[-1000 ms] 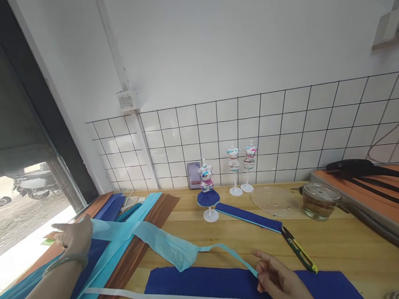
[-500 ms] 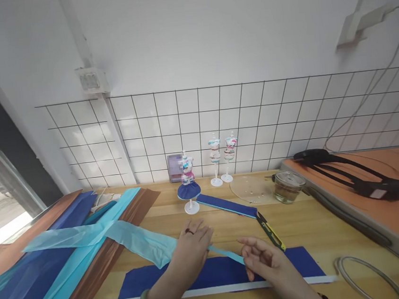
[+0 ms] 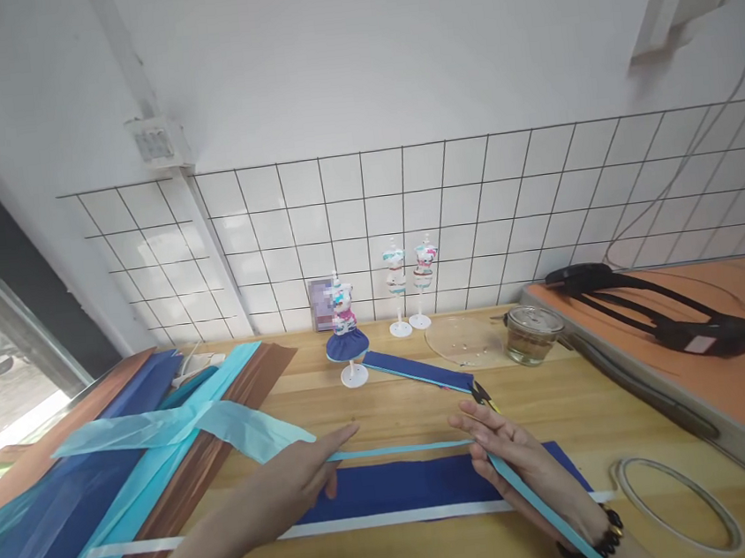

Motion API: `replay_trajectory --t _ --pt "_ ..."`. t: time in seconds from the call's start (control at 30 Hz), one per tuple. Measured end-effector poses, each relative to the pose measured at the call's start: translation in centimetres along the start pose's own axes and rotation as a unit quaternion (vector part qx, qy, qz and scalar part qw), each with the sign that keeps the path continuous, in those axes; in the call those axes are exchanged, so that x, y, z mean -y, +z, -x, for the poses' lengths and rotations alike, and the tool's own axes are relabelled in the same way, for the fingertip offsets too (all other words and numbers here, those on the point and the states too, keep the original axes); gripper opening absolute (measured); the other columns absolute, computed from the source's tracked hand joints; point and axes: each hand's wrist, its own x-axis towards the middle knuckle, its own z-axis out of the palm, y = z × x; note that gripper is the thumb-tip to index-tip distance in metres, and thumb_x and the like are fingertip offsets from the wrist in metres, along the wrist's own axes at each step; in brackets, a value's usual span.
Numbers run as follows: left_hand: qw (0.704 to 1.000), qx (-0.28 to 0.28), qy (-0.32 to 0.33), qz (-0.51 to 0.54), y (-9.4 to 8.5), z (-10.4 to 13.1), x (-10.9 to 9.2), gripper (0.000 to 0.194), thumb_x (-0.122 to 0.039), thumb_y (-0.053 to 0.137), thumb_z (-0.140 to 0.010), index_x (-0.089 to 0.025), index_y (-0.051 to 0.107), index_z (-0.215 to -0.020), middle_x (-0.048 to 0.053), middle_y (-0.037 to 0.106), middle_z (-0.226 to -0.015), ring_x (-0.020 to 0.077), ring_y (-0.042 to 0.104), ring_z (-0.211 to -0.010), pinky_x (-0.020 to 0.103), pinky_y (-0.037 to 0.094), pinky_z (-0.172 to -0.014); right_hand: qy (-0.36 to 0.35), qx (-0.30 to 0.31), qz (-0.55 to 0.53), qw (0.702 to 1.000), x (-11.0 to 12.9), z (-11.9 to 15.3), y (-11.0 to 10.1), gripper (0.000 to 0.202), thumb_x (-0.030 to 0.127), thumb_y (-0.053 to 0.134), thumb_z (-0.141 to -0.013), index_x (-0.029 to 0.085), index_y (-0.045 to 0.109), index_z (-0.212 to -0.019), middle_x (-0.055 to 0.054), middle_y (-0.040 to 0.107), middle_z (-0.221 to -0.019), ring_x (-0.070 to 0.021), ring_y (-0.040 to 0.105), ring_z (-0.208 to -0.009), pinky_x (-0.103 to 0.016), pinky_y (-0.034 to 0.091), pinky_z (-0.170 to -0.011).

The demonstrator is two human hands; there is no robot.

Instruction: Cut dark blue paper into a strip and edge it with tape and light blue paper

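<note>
A narrow light-blue ribbon (image 3: 400, 449) runs taut between my two hands. My left hand (image 3: 294, 482) pinches it at the left, index finger stretched forward. My right hand (image 3: 515, 459) is closed on the ribbon between thumb and fingers, palm turned partly up, and the tail trails over the wrist to the bottom edge. Below the ribbon lies a navy fabric strip (image 3: 408, 486), with a white strip (image 3: 398, 518) along its near edge. Behind my right hand is a black and yellow cutter (image 3: 484, 396), partly hidden. Beside it a second navy strip (image 3: 415, 370) has light-blue edging.
A small dress form (image 3: 343, 318) in a navy skirt stands at the back, with two more forms (image 3: 396, 281) near the wall. Fabric lengths (image 3: 144, 454) cover the left side. A glass jar (image 3: 533, 336), a clear disc (image 3: 462, 341) and a ring (image 3: 679, 500) sit rightward.
My left hand has moved left and turned, drawing the ribbon out longer and straight. My right hand has shifted slightly right and up, palm opening upward. The view has tilted a little.
</note>
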Motion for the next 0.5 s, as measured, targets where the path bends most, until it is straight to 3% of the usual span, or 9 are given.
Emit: replay_trajectory --t 0.17,0.3,0.37,0.5 --pt "0.994 0.003 -0.093 0.048 -1.5 5.0 1.3 0.046 -0.043 0.024 -0.090 -0.036 0.028 -0.136 -0.001 0.059 -0.083 0.0164 0.054 -0.076 0.025 0.042 -0.067 0.022 0.031 -0.004 0.999 -0.6 0.1 -0.3 0.038 0.018 0.079 -0.062 0.022 0.063 -0.096 0.002 0.066 -0.081 -0.0043 0.060 -0.053 -0.013 0.052 -0.051" --pt "0.988 -0.027 -0.132 0.070 -1.7 9.3 3.7 0.048 -0.048 0.026 -0.089 -0.034 0.033 -0.134 -0.001 0.058 -0.077 0.0179 0.054 -0.080 0.028 0.041 -0.079 0.037 0.064 0.000 0.997 -1.3 0.1 -0.5 0.033 0.014 0.077 -0.063 0.019 0.064 -0.094 0.003 0.065 -0.074 -0.0033 0.056 -0.048 -0.012 0.050 -0.046" --pt "0.982 -0.021 -0.159 0.103 -1.3 11.2 5.3 0.052 -0.053 0.029 -0.087 -0.033 0.034 -0.134 0.000 0.059 -0.077 0.0183 0.055 -0.080 0.028 0.042 -0.078 0.057 0.059 -0.021 0.996 -1.6 0.0 -0.7 0.035 0.009 0.077 -0.062 0.019 0.064 -0.093 0.002 0.066 -0.076 -0.0046 0.059 -0.051 -0.014 0.053 -0.051" --pt "0.956 0.022 -0.203 0.210 0.3 13.6 7.8 0.057 -0.057 0.031 -0.083 -0.026 0.041 -0.131 -0.001 0.056 -0.062 0.0154 0.053 -0.058 0.025 0.044 -0.059 0.086 0.036 -0.088 0.992 -2.0 0.0 -0.8 0.036 -0.002 0.069 -0.064 0.015 0.064 -0.096 -0.004 0.071 -0.085 -0.0128 0.067 -0.074 -0.022 0.056 -0.071"
